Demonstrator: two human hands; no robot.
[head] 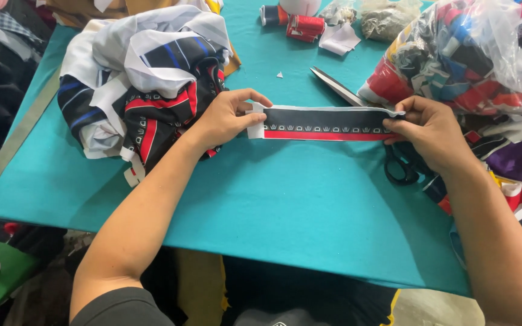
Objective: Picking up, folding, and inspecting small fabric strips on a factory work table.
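Observation:
A black fabric strip [324, 123] with a red lower edge and a row of small white marks is stretched flat over the teal table [273, 199]. My left hand [228, 118] pinches its left end, where white backing shows. My right hand [430, 130] grips its right end. Both hands hold the strip taut between them.
A heap of black, white, red and blue fabric pieces [146, 84] lies left of my left hand. Scissors [342, 89] lie behind the strip, handles [403, 166] under my right hand. A clear bag of coloured scraps [472, 54] sits right; thread spools [294, 21] at the back.

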